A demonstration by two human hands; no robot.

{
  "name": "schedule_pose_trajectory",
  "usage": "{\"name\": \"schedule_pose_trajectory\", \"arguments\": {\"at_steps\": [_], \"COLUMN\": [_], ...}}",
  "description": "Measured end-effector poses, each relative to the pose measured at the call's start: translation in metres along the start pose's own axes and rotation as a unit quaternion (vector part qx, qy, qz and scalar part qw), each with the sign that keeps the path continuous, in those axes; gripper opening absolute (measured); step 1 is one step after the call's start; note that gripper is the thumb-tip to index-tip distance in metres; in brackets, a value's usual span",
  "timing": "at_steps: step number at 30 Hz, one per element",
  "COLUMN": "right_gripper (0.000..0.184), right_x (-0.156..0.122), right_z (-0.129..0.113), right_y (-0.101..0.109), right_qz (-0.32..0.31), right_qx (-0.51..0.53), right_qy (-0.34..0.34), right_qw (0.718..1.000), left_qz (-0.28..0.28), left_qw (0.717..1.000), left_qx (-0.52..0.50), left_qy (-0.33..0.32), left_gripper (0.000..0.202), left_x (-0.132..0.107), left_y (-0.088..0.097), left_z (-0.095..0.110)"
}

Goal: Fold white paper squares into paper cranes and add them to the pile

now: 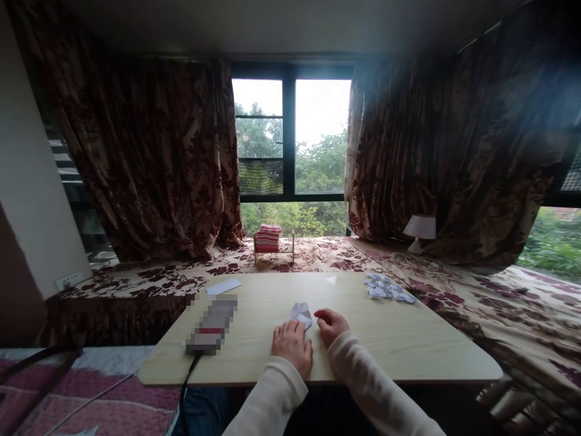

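Observation:
On the table in the head view lies a white sheet of folded paper [301, 312], with crease lines running across it. My left hand [291, 346] rests flat over its lower left part, fingers stretched out side by side, and hides that part. Just right of the paper is my right hand [333, 327], its fingers curled in and nothing visible in them. A narrow gap shows between these fingers and the paper's right edge.
A pale wooden table [385, 357] carries a pile of small folded paper pieces [387, 289] at far right. At far left are flat white paper [224, 286] and a blurred-out device [211, 327] with a cable. Behind stand a small rack of striped cloths [268, 238] and a lamp [420, 229].

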State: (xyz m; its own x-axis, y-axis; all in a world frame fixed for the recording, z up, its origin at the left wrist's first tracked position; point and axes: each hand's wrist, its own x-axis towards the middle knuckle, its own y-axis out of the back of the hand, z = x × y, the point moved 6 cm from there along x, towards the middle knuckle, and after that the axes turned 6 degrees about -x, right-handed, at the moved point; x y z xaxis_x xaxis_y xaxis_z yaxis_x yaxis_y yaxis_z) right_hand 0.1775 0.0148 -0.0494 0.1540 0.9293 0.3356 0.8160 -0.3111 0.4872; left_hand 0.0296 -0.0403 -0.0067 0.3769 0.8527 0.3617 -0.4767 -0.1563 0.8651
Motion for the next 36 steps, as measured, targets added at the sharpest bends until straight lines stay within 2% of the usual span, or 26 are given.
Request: {"name": "schedule_pose_trajectory", "arguments": {"at_steps": [4, 10, 21, 26, 31, 36], "right_gripper": [0.021, 0.021, 0.018, 0.011, 0.015, 0.010], "right_x": [0.003, 0.002, 0.007, 0.007, 0.005, 0.005], "right_z": [0.011, 0.014, 0.010, 0.011, 0.002, 0.002], "right_y": [-0.001, -0.002, -0.004, -0.003, 0.001, 0.000], "right_qz": [-0.008, -0.004, 0.019, 0.039, 0.061, 0.046], "right_qx": [0.010, 0.011, 0.016, 0.037, 0.042, 0.021], "right_qy": [-0.021, -0.019, 0.029, 0.036, 0.041, 0.042], "right_qw": [1.000, 1.000, 0.999, 0.998, 0.996, 0.998], "left_qz": [-0.013, -0.015, -0.015, -0.031, -0.039, -0.035], "left_qw": [1.000, 1.000, 0.999, 0.998, 0.998, 0.998], "left_qx": [-0.003, -0.009, -0.031, -0.035, -0.030, -0.028], "left_qy": [-0.003, -0.005, 0.026, 0.040, 0.048, 0.044], "left_gripper": [0.036, 0.035, 0.039, 0.041, 0.041, 0.041], "left_x": [0.002, 0.002, 0.000, -0.001, 0.001, 0.001], "left_y": [-0.004, -0.001, 0.003, 0.004, 0.003, 0.001], "left_z": [0.000, 0.002, -0.002, -0.002, -0.002, -0.003]}}
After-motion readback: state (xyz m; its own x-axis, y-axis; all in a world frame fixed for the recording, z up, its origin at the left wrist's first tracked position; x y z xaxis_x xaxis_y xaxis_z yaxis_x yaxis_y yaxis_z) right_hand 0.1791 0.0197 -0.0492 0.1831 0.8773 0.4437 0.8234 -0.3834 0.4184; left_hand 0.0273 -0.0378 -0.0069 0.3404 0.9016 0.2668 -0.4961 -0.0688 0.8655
